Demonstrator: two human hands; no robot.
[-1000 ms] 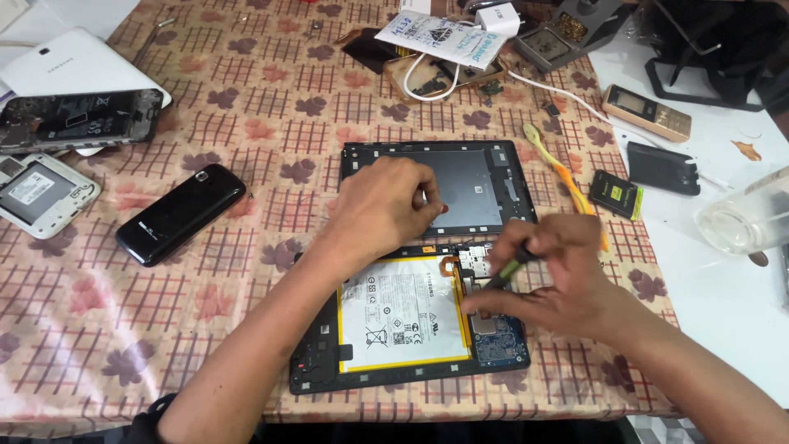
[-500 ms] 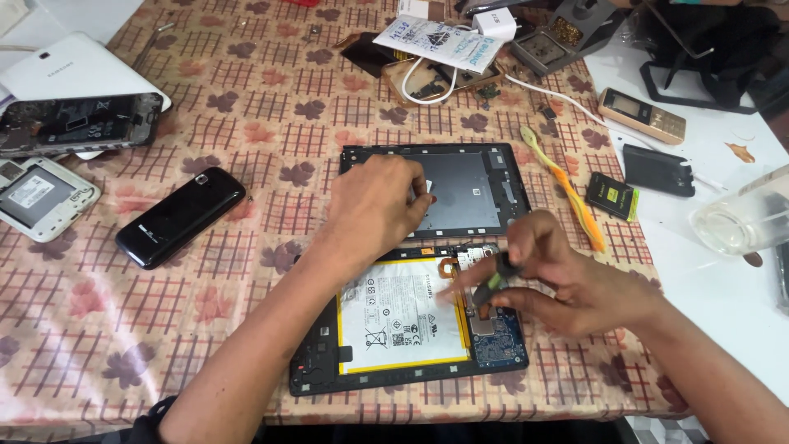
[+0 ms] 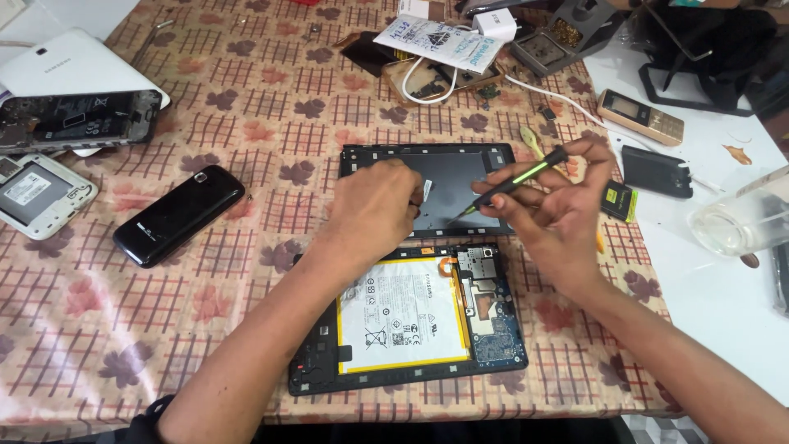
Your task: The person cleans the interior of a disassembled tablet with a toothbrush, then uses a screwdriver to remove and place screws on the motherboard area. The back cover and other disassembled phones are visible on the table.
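The right hand (image 3: 559, 210) has its grip narrow around a screwdriver (image 3: 514, 182), black with a green stripe, pinched between thumb and fingers. The tool slants from 2 o'clock down to 8 o'clock, its tip hanging just over the dark back cover (image 3: 448, 177) without clearly touching it. The left hand (image 3: 374, 210) lies knuckles-up on the cover's left part, fingers curled inward; whether its grip holds anything cannot be told, since the fingertips are hidden.

The cover lies flat on the desk (image 3: 271, 115), which wears a checked cloth with leaf prints. Just beside the cover at 6 o'clock lies the opened tablet (image 3: 411, 316), its white battery (image 3: 403, 312) on the left and its blue circuit board (image 3: 493, 308) on the right.

At 9 o'clock from the hands rests a black phone (image 3: 177, 215); farther out at 9 to 10 o'clock lie a white opened device (image 3: 37, 193) and a white tablet (image 3: 70, 66) under a dark stripped frame (image 3: 78, 119). At 12 o'clock lie a white cable (image 3: 423, 82) and a charger (image 3: 495, 23). At 2 o'clock is a gold keypad phone (image 3: 639, 117), at 3 o'clock a small black battery (image 3: 655, 171) and a clear plastic container (image 3: 735, 224).
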